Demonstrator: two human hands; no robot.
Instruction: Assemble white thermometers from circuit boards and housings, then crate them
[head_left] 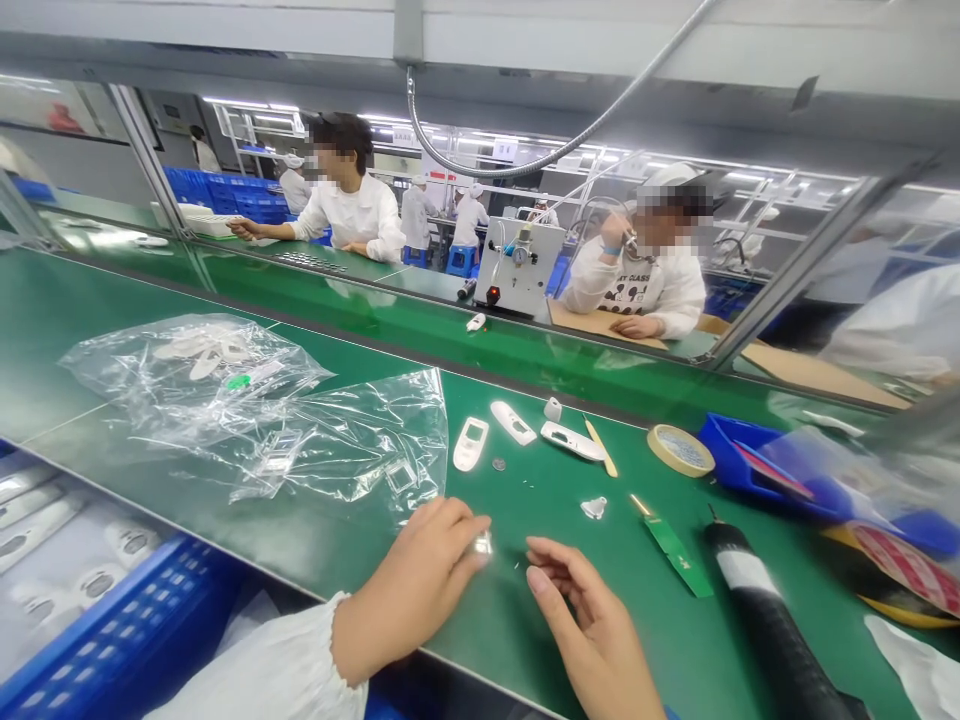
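Note:
My left hand [420, 580] reaches over the green bench with thumb and fingertips pinched on a small clear plastic piece [484, 543]. Beside it, to the right, my right hand [589, 625] is held with fingers loosely curled and apart, nothing in it. Beyond the hands lie white plastic housings, among them an upright one with a window [471, 444], a tilted one [513, 423] and a third housing [573, 441]. Near them are a small white cap [553, 408], a coin-like disc [499, 464] and a small white part [594, 507]. A narrow green circuit board [679, 558] lies right.
Clear plastic bags [337, 430] with parts spread leftward. On the right are a yellow stick [601, 448], a tape roll [680, 450], a blue tray [720, 440] and a black power screwdriver [780, 630]. A blue crate [142, 610] sits lower left. Co-workers sit across the bench.

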